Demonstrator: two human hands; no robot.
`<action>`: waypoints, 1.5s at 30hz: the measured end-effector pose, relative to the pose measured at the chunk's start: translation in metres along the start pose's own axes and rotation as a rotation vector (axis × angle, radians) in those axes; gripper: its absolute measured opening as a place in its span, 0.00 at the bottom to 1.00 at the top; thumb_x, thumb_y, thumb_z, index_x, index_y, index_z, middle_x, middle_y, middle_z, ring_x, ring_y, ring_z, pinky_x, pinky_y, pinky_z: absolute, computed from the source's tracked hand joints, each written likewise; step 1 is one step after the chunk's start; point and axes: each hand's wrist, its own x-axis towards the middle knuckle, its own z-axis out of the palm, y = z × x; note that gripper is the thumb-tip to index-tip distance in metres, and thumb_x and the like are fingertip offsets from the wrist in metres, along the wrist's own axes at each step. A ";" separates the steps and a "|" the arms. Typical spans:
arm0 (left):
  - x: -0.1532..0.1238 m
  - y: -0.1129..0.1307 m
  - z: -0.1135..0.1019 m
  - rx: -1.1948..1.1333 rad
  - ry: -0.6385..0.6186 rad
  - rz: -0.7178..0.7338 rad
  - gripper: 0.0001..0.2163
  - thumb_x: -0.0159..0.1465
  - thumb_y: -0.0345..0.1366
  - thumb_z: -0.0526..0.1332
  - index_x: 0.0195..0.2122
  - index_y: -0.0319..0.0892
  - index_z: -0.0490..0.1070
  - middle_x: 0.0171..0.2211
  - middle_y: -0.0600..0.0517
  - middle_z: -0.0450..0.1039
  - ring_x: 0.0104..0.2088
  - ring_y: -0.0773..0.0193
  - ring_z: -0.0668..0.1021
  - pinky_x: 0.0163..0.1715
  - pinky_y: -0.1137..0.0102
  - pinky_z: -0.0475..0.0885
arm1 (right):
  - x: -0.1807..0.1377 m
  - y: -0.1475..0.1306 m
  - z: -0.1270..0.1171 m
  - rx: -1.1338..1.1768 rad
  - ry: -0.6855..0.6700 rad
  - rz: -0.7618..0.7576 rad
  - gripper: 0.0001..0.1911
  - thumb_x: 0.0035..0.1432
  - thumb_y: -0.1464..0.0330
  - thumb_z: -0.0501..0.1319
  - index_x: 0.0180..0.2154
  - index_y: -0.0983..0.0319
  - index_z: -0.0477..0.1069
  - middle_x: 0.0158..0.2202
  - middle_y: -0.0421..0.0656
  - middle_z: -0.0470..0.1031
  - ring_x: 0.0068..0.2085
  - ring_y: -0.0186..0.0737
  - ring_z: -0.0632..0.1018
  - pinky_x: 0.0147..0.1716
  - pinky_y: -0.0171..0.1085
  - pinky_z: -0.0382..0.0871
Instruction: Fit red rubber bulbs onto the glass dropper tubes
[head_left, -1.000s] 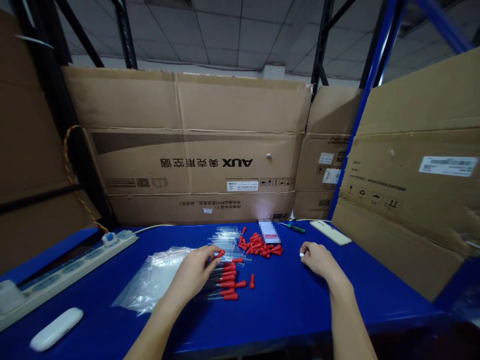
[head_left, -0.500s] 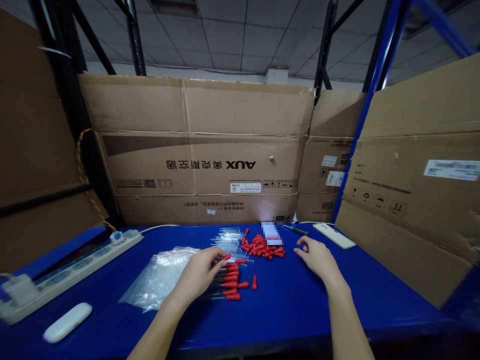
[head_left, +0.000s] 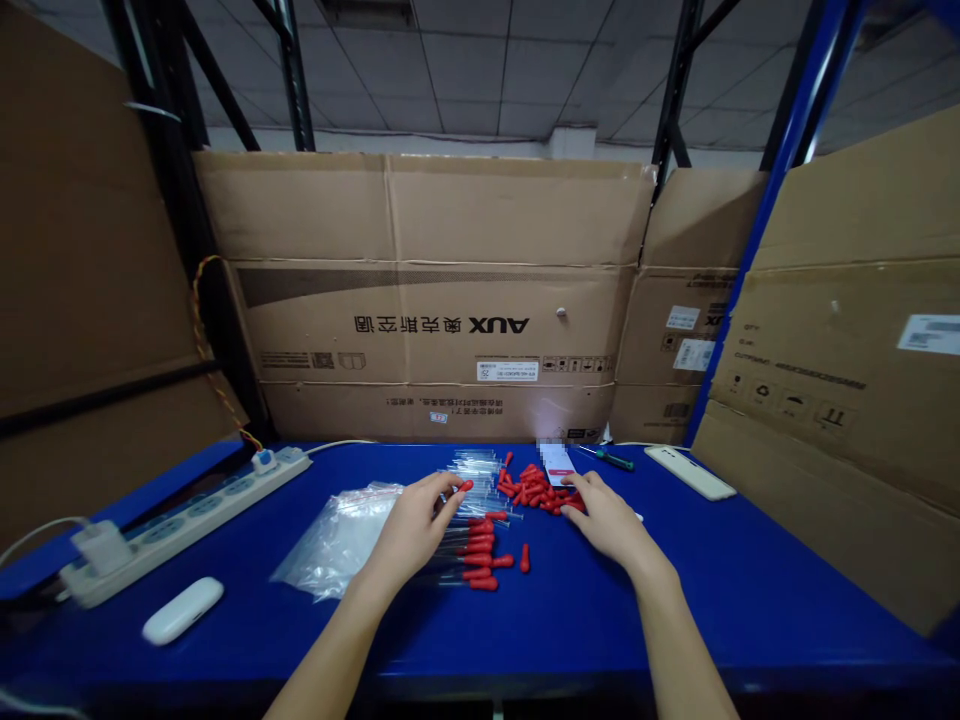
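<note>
My left hand (head_left: 415,527) pinches a clear dropper with a red bulb (head_left: 463,487) between thumb and fingers, above a row of assembled droppers (head_left: 475,553) lying on the blue table (head_left: 675,600). My right hand (head_left: 607,518) reaches into the loose pile of red rubber bulbs (head_left: 531,487), its fingers curled at the pile's right edge; what they hold is hidden. A heap of clear glass tubes (head_left: 475,468) lies behind the left hand. One single red bulb (head_left: 525,558) lies apart in front.
Clear plastic bags (head_left: 341,535) lie left of the droppers. A white power strip (head_left: 184,520) and a white oval device (head_left: 182,610) are at the left. A green screwdriver (head_left: 611,458), a white flat device (head_left: 690,472) and a small card (head_left: 556,462) lie at the back. Cardboard boxes (head_left: 450,300) wall the table.
My right hand has moved left from the open table into the pile of red bulbs. My left hand keeps its dropper. The view has shifted a little to the left.
</note>
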 end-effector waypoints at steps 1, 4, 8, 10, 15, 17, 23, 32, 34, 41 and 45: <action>0.000 0.000 0.000 -0.001 0.004 0.002 0.14 0.77 0.45 0.55 0.46 0.45 0.78 0.43 0.47 0.82 0.41 0.56 0.81 0.42 0.65 0.71 | 0.000 0.000 -0.001 0.009 0.005 -0.006 0.21 0.71 0.66 0.60 0.63 0.58 0.72 0.58 0.52 0.75 0.57 0.54 0.80 0.50 0.42 0.70; 0.000 -0.001 -0.001 0.016 0.007 0.003 0.13 0.76 0.43 0.57 0.47 0.45 0.80 0.43 0.47 0.82 0.42 0.56 0.81 0.44 0.65 0.72 | 0.002 0.000 -0.003 0.064 0.021 -0.055 0.18 0.70 0.67 0.60 0.60 0.59 0.74 0.57 0.51 0.76 0.55 0.52 0.81 0.52 0.42 0.70; -0.001 -0.003 0.000 0.040 -0.039 0.004 0.12 0.75 0.37 0.57 0.50 0.45 0.81 0.46 0.46 0.82 0.46 0.54 0.82 0.48 0.63 0.73 | 0.004 0.001 0.000 0.145 0.037 -0.117 0.13 0.70 0.68 0.61 0.54 0.59 0.76 0.56 0.49 0.77 0.54 0.49 0.81 0.53 0.41 0.69; -0.001 -0.005 0.001 0.054 -0.069 -0.003 0.12 0.75 0.35 0.56 0.50 0.45 0.80 0.47 0.45 0.82 0.47 0.53 0.82 0.48 0.63 0.74 | 0.005 0.001 0.001 0.172 0.036 -0.134 0.12 0.69 0.68 0.61 0.53 0.58 0.76 0.56 0.49 0.77 0.53 0.48 0.81 0.52 0.41 0.70; -0.002 -0.008 0.006 0.104 -0.126 0.003 0.13 0.75 0.34 0.55 0.47 0.44 0.80 0.47 0.45 0.83 0.48 0.52 0.83 0.48 0.62 0.75 | 0.005 -0.004 0.002 0.229 0.016 -0.189 0.09 0.69 0.68 0.61 0.49 0.59 0.76 0.54 0.49 0.79 0.54 0.49 0.80 0.55 0.42 0.69; -0.003 -0.009 0.007 0.127 -0.141 0.007 0.13 0.75 0.33 0.54 0.47 0.45 0.80 0.47 0.46 0.83 0.48 0.52 0.83 0.48 0.62 0.75 | 0.003 -0.010 0.001 0.252 0.021 -0.213 0.09 0.70 0.68 0.60 0.49 0.59 0.76 0.54 0.49 0.79 0.54 0.49 0.80 0.56 0.43 0.70; -0.005 -0.008 0.012 0.213 -0.220 0.004 0.14 0.72 0.27 0.55 0.48 0.45 0.80 0.48 0.46 0.83 0.47 0.54 0.84 0.48 0.64 0.75 | -0.001 -0.036 0.006 0.280 0.024 -0.281 0.09 0.72 0.69 0.58 0.49 0.58 0.76 0.56 0.48 0.78 0.58 0.49 0.79 0.57 0.45 0.71; -0.008 -0.007 0.015 0.249 -0.267 0.026 0.16 0.73 0.27 0.53 0.50 0.44 0.79 0.47 0.44 0.83 0.48 0.52 0.83 0.49 0.64 0.75 | -0.013 -0.074 0.028 0.172 -0.049 -0.407 0.19 0.71 0.75 0.56 0.58 0.61 0.75 0.67 0.53 0.72 0.67 0.55 0.72 0.68 0.53 0.65; -0.008 -0.008 0.016 0.239 -0.261 0.042 0.16 0.74 0.28 0.52 0.50 0.45 0.80 0.46 0.44 0.82 0.48 0.54 0.83 0.49 0.65 0.75 | -0.016 -0.079 0.032 0.127 -0.077 -0.409 0.19 0.70 0.75 0.56 0.59 0.62 0.75 0.68 0.55 0.71 0.68 0.57 0.70 0.68 0.54 0.65; -0.008 -0.011 0.018 0.205 -0.249 0.076 0.14 0.76 0.33 0.52 0.48 0.44 0.80 0.46 0.44 0.79 0.47 0.53 0.80 0.51 0.62 0.74 | -0.022 -0.091 0.029 0.108 -0.098 -0.441 0.17 0.71 0.75 0.54 0.56 0.63 0.74 0.60 0.55 0.76 0.63 0.58 0.73 0.64 0.53 0.69; -0.008 -0.011 0.019 0.179 -0.220 0.116 0.12 0.75 0.35 0.54 0.48 0.44 0.79 0.50 0.43 0.78 0.51 0.52 0.79 0.55 0.59 0.74 | -0.022 -0.094 0.024 0.169 -0.087 -0.444 0.17 0.70 0.77 0.54 0.56 0.64 0.72 0.57 0.54 0.77 0.60 0.56 0.75 0.63 0.52 0.70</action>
